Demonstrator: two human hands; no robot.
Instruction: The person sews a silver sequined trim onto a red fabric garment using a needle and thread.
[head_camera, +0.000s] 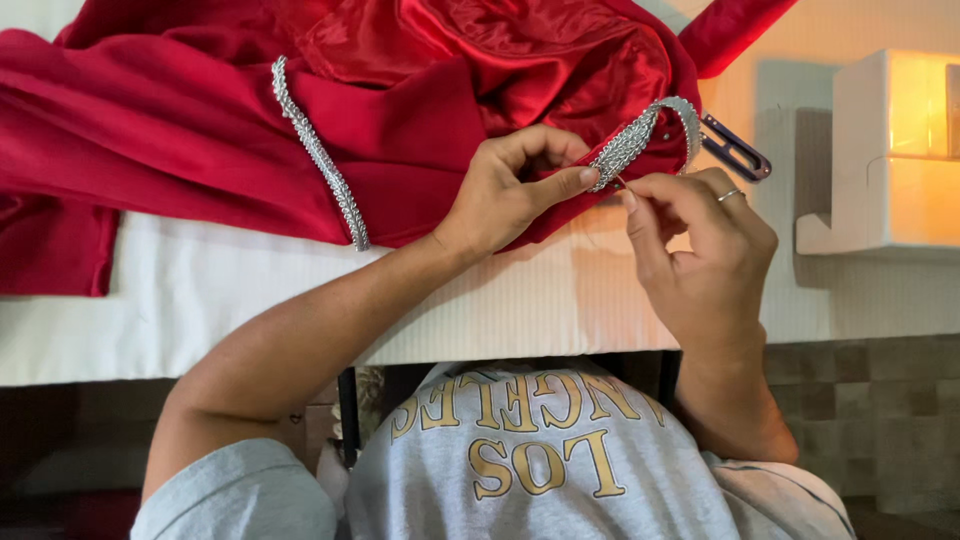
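Note:
A red garment (200, 120) with shiny satin lining lies spread over the white table (200, 300). Silver braided trim (318, 160) runs across it, and another length (640, 135) curves along an edge at the right. My left hand (510, 190) pinches the red fabric edge and that trim between thumb and fingers. My right hand (700, 250), wearing a ring, pinches something thin, apparently a needle, right at the trim beside my left thumb; the thing itself is too small to make out.
A dark metal clip-like tool (735, 150) lies on the table just beyond my right hand. A white box-shaped object with a glowing panel (890, 150) stands at the far right. Part of the garment hangs off the left edge.

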